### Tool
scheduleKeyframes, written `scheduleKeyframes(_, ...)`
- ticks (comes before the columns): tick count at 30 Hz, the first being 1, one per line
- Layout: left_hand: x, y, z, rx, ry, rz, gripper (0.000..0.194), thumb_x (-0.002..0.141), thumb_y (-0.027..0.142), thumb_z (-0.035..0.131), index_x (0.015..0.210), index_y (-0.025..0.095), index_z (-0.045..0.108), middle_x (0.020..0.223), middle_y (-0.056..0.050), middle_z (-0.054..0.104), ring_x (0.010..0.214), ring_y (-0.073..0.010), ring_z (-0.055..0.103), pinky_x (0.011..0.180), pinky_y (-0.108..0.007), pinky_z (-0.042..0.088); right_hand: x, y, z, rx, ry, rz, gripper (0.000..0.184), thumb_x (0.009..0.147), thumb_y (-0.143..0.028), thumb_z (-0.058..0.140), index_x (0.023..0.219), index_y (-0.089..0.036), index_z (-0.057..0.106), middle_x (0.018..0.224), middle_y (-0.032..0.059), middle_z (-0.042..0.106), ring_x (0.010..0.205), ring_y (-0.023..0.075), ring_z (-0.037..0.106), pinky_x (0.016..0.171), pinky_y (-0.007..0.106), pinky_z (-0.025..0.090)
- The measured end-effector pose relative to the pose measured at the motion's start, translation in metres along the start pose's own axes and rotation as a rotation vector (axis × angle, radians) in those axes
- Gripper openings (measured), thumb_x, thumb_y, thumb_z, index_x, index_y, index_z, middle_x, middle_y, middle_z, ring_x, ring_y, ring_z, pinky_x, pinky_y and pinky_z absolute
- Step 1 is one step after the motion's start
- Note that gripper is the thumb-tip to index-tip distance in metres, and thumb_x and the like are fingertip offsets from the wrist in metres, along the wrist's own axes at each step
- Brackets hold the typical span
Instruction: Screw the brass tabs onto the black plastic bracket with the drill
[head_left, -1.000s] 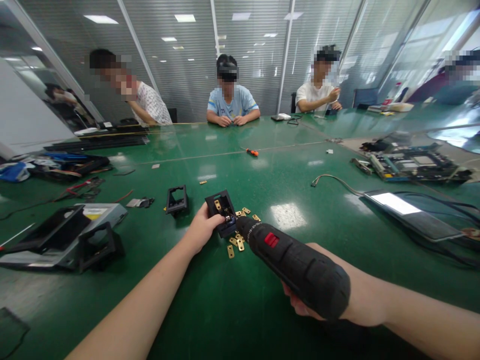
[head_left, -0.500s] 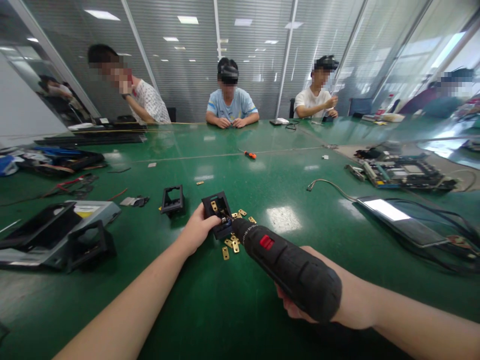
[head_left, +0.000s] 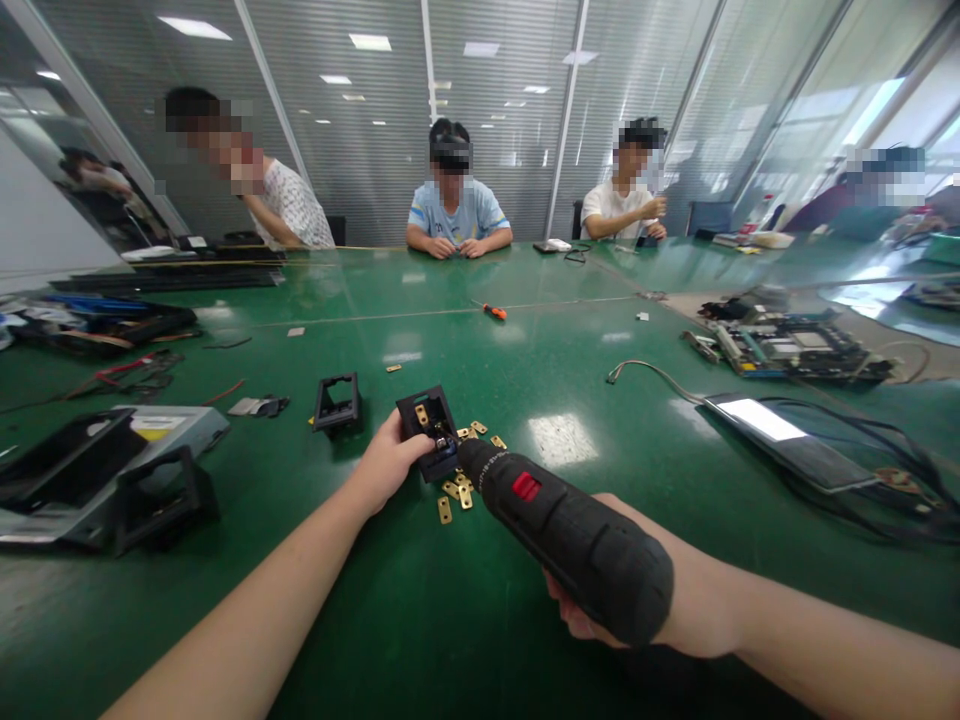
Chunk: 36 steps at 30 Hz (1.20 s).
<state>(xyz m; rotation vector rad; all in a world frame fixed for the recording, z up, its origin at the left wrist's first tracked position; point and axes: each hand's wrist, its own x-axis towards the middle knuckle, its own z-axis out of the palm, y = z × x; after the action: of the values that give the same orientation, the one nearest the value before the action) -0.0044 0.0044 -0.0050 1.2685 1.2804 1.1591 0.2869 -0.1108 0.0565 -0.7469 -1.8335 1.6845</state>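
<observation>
My left hand (head_left: 390, 460) grips a small black plastic box (head_left: 429, 408) by its left side, with the thumb reaching over its open face. Inside the box sits a brass plate (head_left: 421, 415) with holes. My right hand (head_left: 581, 600) is closed around a black cordless drill (head_left: 570, 535) with a red switch on top. The drill's nose points into the box; its tip is hard to make out there. Several loose brass plates (head_left: 466, 496) lie on the table around the box's right and near sides.
To the left stand another black frame (head_left: 337, 403) and a metal casing (head_left: 184, 430). An orange screwdriver (head_left: 494, 312) lies farther back. At right are a flat panel with cables (head_left: 795, 450) and a circuit board (head_left: 802, 340). Several people sit across the green table (head_left: 360, 620).
The whole view has shifted slightly, so things appear a little farther left. Both hands keep their hold, and the drill stays pointed at the box.
</observation>
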Motion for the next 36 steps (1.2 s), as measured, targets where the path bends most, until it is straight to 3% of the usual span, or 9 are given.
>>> scheduleKeyframes(21, -0.0019, 0.0038, 0.0025, -0.002, -0.005, -0.015, 0.044, 0.067, 0.028, 0.076, 0.11, 0.021, 0.067, 0.108, -0.005, 0.077, 0.106, -0.031, 0.072, 0.1, -0.049, 0.055, -0.0015, 0.0009, -0.0004, 0.056, 0.008, 0.017, 0.03, 0.072, -0.012, 0.083, 0.091, -0.017, 0.062, 0.083, -0.0004, 0.066, 0.072, 0.0146, 0.06, 0.063, 0.026, 0.048)
scheduleKeyframes(25, -0.0012, 0.0015, 0.0016, 0.001, 0.008, -0.004, 0.042, 0.069, 0.031, 0.078, 0.109, 0.022, 0.068, 0.108, -0.005, 0.077, 0.105, -0.0302, 0.072, 0.1, -0.049, 0.055, -0.0013, -0.0009, -0.0013, 0.037, 0.005, 0.068, 0.024, 0.08, -0.015, 0.082, 0.095, -0.017, 0.063, 0.084, -0.0002, 0.067, 0.074, 0.0143, 0.062, 0.065, 0.026, 0.049)
scheduleKeyframes(30, 0.0006, -0.0022, 0.0001, -0.052, -0.003, -0.031, 0.046, 0.073, 0.042, 0.081, 0.113, 0.023, 0.068, 0.112, -0.005, 0.077, 0.106, -0.0293, 0.073, 0.098, -0.048, 0.057, -0.0016, 0.0007, -0.002, 0.013, -0.005, 0.04, 0.035, 0.072, -0.009, 0.085, 0.097, -0.018, 0.062, 0.087, -0.0008, 0.067, 0.075, 0.0147, 0.062, 0.067, 0.027, 0.049)
scheduleKeyframes(36, 0.0018, -0.0052, 0.0001, -0.123, -0.016, -0.073, 0.051, 0.075, 0.045, 0.082, 0.118, 0.023, 0.067, 0.116, -0.005, 0.076, 0.108, -0.0289, 0.073, 0.098, -0.048, 0.058, -0.002, -0.0009, -0.001, 0.019, 0.02, 0.038, 0.025, 0.078, -0.017, 0.082, 0.092, -0.018, 0.061, 0.085, 0.0004, 0.068, 0.074, 0.0154, 0.061, 0.067, 0.027, 0.05)
